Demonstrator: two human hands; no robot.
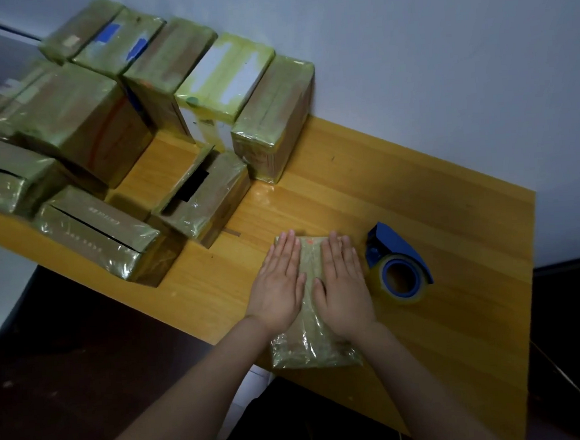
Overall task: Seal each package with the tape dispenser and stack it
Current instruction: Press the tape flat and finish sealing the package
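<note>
While left hand point(279, 282) and right hand point(343, 285) press flat, unclenched, on the taped package point(313, 348) at the table's point(435, 209) near edge, stacking likely remains, tape dispenser point(399, 263) lying just beside.

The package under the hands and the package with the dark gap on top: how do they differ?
The package under the hands lies flat at the near table edge, closed; the package with the dark gap sits farther back with its top open. The left hand and right hand press flat on the first; no hand touches the second. Both look brown and shiny.
</note>
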